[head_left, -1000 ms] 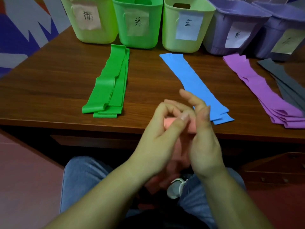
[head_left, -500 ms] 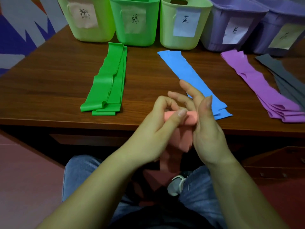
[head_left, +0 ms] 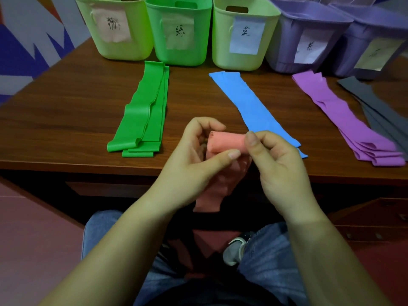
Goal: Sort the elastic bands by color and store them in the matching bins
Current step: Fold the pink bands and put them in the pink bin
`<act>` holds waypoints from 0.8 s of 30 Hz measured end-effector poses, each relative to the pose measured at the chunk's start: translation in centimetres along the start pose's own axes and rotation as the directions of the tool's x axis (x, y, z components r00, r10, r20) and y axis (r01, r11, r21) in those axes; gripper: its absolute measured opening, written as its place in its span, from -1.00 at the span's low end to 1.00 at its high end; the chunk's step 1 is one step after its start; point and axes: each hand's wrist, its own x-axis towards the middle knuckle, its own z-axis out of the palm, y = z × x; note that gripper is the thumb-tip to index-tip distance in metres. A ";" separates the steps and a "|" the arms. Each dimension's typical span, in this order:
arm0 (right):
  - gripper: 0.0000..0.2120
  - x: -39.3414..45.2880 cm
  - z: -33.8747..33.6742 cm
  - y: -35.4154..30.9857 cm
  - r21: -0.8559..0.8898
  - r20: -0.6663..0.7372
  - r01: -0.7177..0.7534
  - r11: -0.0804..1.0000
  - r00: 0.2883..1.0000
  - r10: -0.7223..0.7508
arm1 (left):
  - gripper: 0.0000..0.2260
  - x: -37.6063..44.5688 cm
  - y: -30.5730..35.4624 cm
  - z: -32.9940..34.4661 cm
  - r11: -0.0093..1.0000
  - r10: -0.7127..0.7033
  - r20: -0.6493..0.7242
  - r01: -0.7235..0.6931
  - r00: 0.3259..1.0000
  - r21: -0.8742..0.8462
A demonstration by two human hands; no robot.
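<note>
Now the pink band [head_left: 227, 143] sits at the frame's centre, above the tabletop [head_left: 66, 111] edge, wound into a fatter roll than a second ago, with a shorter tail hanging below. The left hand [head_left: 189, 166] has its fingers curled round the roll's left end; the right hand [head_left: 280, 164] pinches its right end, where earlier its fingers stood straighter. Rolling looks nearly done, so the pink-labelled bin [head_left: 114, 27] at upper left likely comes next.

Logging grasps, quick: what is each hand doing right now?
Left hand: fingers and thumb curled round the rolled salmon-pink elastic band.
Right hand: pinches the same roll's other end.
</note>
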 end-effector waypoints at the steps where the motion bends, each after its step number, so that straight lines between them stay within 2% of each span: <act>1: -0.81 -0.1 0.1 -0.2 0.028 -0.011 0.019 0.999 1.000 -0.019 | -0.64 0.0 -0.1 -0.1 1.000 -0.001 -0.014 0.001 1.000 0.015; 5: -0.85 -0.2 0.3 -0.3 0.095 -0.021 0.046 0.994 0.999 -0.044 | -0.65 -0.1 0.2 -0.6 0.993 -0.118 -0.022 0.119 0.993 0.016; 9: -0.87 -0.2 0.4 -0.3 0.193 -0.026 0.056 0.980 0.998 -0.052 | -0.81 -0.1 0.9 -0.3 0.983 -0.181 -0.097 0.179 0.979 -0.031; 12: -0.83 -0.2 0.2 -0.1 0.168 -0.014 0.070 0.983 0.998 -0.068 | -0.96 0.1 0.8 -0.5 0.981 -0.171 -0.110 0.160 0.979 -0.108; 17: -0.72 0.0 -0.2 0.0 0.129 0.018 0.001 0.992 1.000 -0.003 | -0.79 0.3 0.4 -1.1 0.990 -0.102 -0.042 0.098 0.994 -0.105; 21: -0.84 0.1 -0.2 0.0 0.119 0.008 0.009 0.993 1.000 -0.010 | -0.75 0.1 0.0 -1.2 0.991 -0.092 -0.016 0.090 0.996 -0.100; 24: -0.82 0.1 -0.2 0.1 0.149 0.015 0.016 0.989 1.000 -0.018 | -0.71 0.0 0.1 -1.2 0.986 -0.131 -0.013 0.129 0.991 -0.108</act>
